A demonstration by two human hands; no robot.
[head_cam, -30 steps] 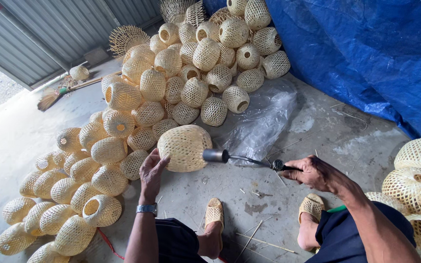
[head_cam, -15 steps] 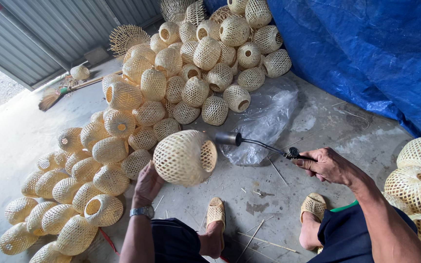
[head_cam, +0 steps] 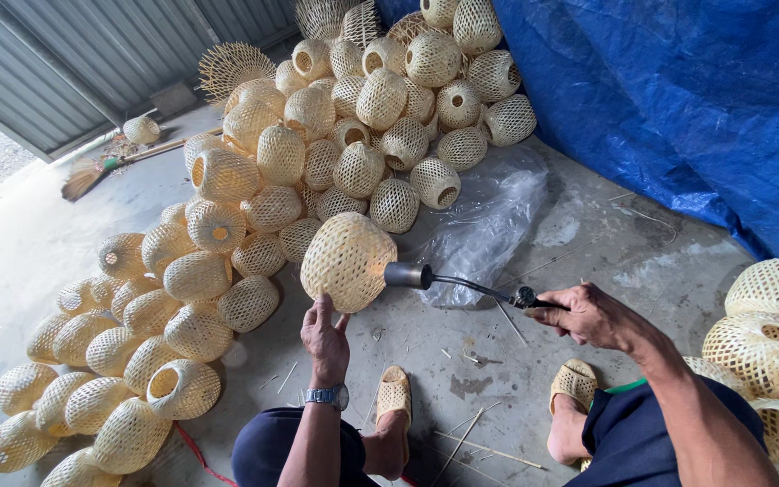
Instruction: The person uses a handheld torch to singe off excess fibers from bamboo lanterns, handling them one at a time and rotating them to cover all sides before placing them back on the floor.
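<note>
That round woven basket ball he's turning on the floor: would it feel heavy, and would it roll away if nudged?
Probably light: the round woven bamboo basket is open lattice, hollow inside, and the left hand steadies it with fingertips alone. It likely rolls easily, being nearly spherical on bare concrete floor. It seems fairly stiff, since similar baskets in the pile keep their shape while stacked.

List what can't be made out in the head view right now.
- Left hand: its fingertips are hidden behind the woven basket.
- Torch: the right hand covers its grip, and whatever feeds it is out of sight.
- Baskets at right: cut off by the frame edge.
- Broom: too small for detail.
</note>
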